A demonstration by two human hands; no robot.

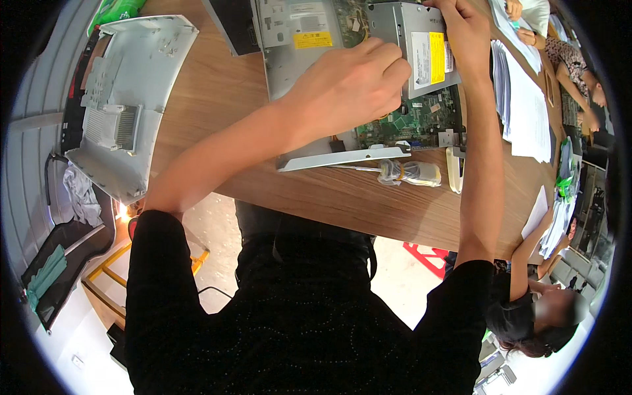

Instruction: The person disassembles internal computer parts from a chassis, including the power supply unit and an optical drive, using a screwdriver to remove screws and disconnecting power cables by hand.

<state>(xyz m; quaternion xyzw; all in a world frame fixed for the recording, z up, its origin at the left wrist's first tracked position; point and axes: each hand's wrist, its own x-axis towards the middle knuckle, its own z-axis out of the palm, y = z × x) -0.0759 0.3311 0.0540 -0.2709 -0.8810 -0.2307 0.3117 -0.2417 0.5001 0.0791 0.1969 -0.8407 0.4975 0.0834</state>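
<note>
An opened metal computer case (280, 78) lies on the wooden table in front of me, with a green circuit board (431, 117) exposed inside. Over that board sits a silver metal box (421, 66), tilted, bearing a white and yellow label. My right hand (463, 29) grips the box at its far right edge. My left hand (359, 82) is closed beside the box's left edge; its fingertips are turned away, so I cannot see what they hold. Along the near edge of the case lies a screwdriver (415, 174), its handle wrapped in clear plastic.
A white plastic cover (141, 62) rests at the left table edge. Beside the screwdriver is a small cream-coloured piece (454, 170). Paper stacks (526, 105) line the right. One person (526, 309) sits at the lower right; other people are farther right.
</note>
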